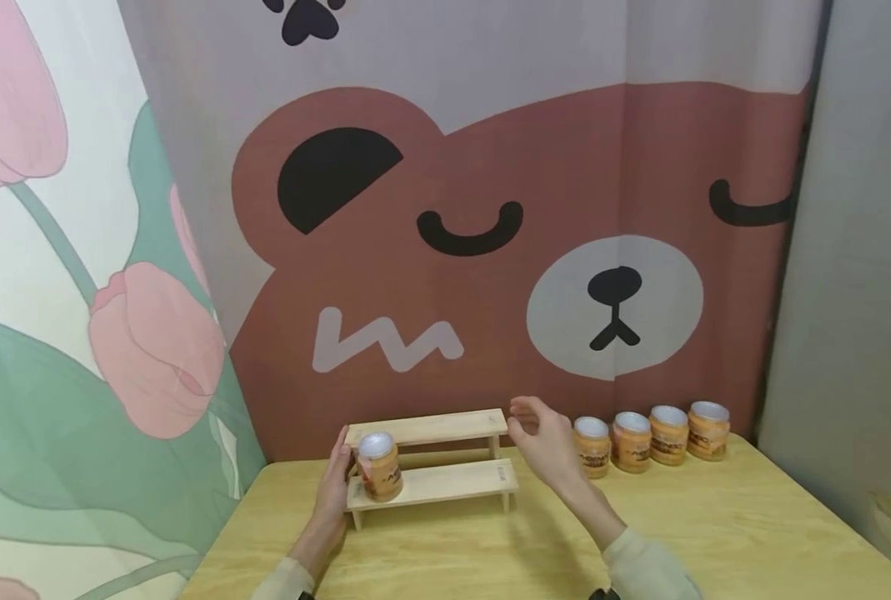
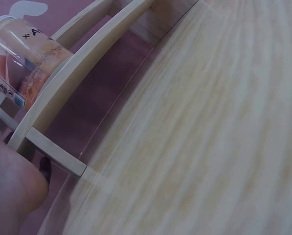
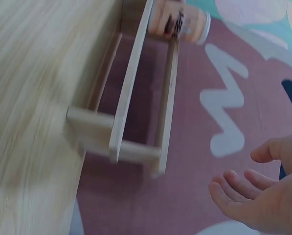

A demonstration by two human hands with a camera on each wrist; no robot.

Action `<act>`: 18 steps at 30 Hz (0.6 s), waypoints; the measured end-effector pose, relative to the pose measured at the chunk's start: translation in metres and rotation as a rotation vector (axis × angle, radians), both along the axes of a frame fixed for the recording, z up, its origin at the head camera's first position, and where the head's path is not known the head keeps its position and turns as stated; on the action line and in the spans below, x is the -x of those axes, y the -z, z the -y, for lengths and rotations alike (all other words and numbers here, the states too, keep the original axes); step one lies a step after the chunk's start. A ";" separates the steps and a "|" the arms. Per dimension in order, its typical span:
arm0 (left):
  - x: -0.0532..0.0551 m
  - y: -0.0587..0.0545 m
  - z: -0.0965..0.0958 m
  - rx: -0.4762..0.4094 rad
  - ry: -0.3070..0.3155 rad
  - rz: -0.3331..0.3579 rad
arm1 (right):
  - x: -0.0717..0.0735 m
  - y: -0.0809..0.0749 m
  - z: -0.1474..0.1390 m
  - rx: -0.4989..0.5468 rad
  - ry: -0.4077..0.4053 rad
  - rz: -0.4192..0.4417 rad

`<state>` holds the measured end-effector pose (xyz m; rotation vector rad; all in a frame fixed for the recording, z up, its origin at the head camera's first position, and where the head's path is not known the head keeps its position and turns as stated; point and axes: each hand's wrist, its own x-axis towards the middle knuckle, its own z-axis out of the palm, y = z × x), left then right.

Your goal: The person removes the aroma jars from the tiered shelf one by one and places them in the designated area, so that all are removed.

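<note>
A two-tier wooden rack (image 1: 445, 482) stands on the table, and one orange jar with a silvery lid (image 1: 382, 468) is upright at the left end of its lower step. My left hand (image 1: 332, 483) holds the rack's left end; in the left wrist view the hand (image 2: 13, 183) is at that end, with a fingertip showing behind the leg. To the right of the rack, my right hand (image 1: 547, 440) is raised with nothing in it. Its fingers are loosely bent and apart from the thumb in the right wrist view, clear of the rack (image 3: 136, 98).
Several similar orange jars (image 1: 631, 443) stand in a row at the table's back right, the leftmost close behind my right hand. The wooden table (image 1: 445, 558) meets a bear-print curtain (image 1: 490, 333) behind and a tulip-print curtain (image 1: 77, 467) at left.
</note>
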<state>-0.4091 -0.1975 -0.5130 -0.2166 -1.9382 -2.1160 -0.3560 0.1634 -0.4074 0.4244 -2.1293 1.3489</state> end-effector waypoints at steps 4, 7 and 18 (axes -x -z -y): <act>0.000 0.004 -0.001 -0.003 0.017 0.005 | 0.000 0.006 0.025 0.001 -0.052 -0.003; 0.002 0.006 -0.002 -0.011 0.013 0.008 | 0.001 0.008 0.046 -0.027 -0.105 0.009; 0.006 0.005 0.003 0.006 -0.016 -0.005 | 0.007 0.009 0.114 -0.105 -0.231 0.084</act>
